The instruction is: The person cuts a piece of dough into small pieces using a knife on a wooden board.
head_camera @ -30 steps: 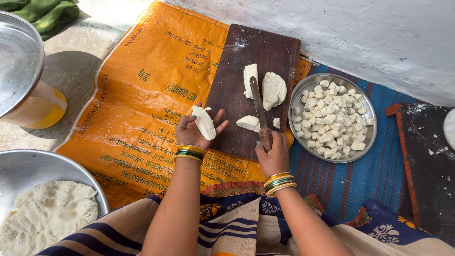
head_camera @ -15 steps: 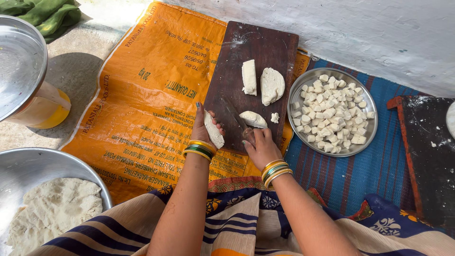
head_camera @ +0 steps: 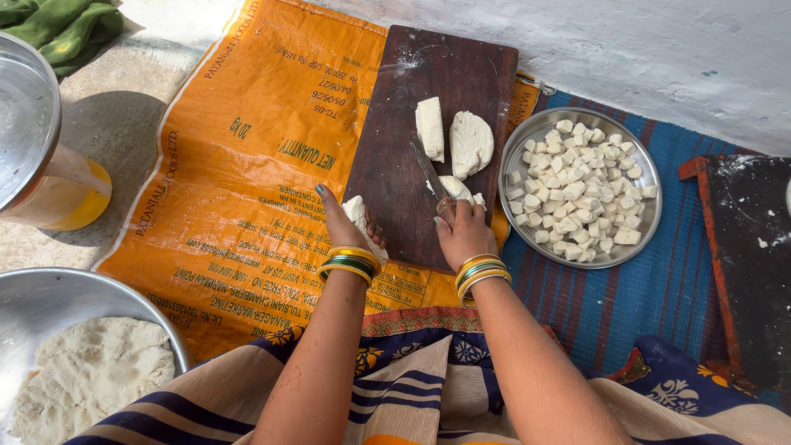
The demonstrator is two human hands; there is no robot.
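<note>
Both hands work at the near edge of a dark wooden cutting board (head_camera: 412, 165) that lies on an orange woven sack (head_camera: 247, 181). Her left hand (head_camera: 344, 224) is closed around a white slab of soft cheese (head_camera: 358, 216), holding it at the board's lower left corner. Her right hand (head_camera: 463, 231) grips the handle of a knife (head_camera: 428, 169), whose blade points away across the board and lies beside a smaller cheese piece (head_camera: 456, 188) just in front of the knuckles. Two larger cheese pieces sit farther up the board: an oblong block (head_camera: 429, 128) and a rounded slab (head_camera: 471, 142), side by side. Both wrists wear green and gold bangles (head_camera: 353, 262).

Right of the board, a round steel plate (head_camera: 651, 216) rests on a blue striped mat (head_camera: 643, 305), heaped with small white cheese cubes (head_camera: 577, 185). At lower left a large steel bowl (head_camera: 49, 288) holds pale dough (head_camera: 91, 371). Green vegetables (head_camera: 58, 25) lie at the upper left corner.
</note>
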